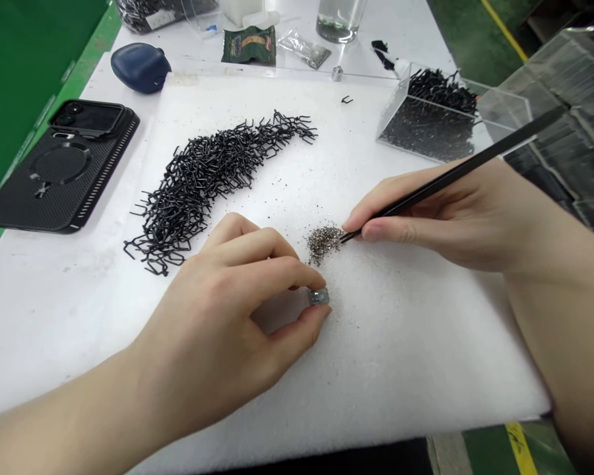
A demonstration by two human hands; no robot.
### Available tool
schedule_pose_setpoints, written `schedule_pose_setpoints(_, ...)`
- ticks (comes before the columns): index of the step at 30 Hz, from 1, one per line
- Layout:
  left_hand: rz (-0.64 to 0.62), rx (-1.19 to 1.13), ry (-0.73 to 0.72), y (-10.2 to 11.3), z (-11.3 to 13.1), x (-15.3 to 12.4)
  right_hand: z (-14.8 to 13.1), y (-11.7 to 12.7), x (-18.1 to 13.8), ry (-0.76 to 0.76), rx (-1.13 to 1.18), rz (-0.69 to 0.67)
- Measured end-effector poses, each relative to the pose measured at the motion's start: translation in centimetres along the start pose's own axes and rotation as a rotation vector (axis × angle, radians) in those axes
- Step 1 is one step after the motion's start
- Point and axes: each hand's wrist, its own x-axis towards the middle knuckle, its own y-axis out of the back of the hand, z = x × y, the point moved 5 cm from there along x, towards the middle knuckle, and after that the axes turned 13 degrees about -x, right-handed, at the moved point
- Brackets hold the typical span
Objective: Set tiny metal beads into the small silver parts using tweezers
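Observation:
My left hand [232, 297] pinches a small grey metal block [319, 297] between thumb and forefinger, just above the white foam sheet [416, 343] or resting on it; I cannot tell which. In my right hand [440, 218] is a pair of black tweezers [465, 158], slanting down to the left. Their tips touch the right edge of a small pile of tiny shiny metal bits [323, 244]. Left of that pile lies a long heap of bent black wire-like pieces [212, 168].
A clear box [426, 125] of black pieces stands at the back right. A phone in a black case [64, 165] and a dark blue rounded object [141, 67] lie left. Behind are a green packet [249, 46], a small plastic bag [304, 49] and a clear cup [340, 20].

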Motion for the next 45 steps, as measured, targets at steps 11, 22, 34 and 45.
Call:
schedule_pose_setpoints(11, 0.029, -0.006, -0.020, -0.2, -0.2, 0.0, -0.3, 0.4, -0.2, -0.009, 0.034, 0.039)
schedule_pose_setpoints(22, 0.028, 0.034, -0.002, 0.0, -0.1, 0.1, -3.1, -1.8, -0.1, 0.125, 0.250, -0.134)
schedule_pose_setpoints(34, 0.029, 0.010, -0.007, -0.1, -0.1, 0.1, -2.5, -2.0, -0.5, 0.158, 0.240, -0.159)
schedule_pose_setpoints(45, 0.028, -0.011, -0.011, 0.0, -0.1, 0.1, -2.5, -2.0, -0.4, 0.111, 0.232, -0.150)
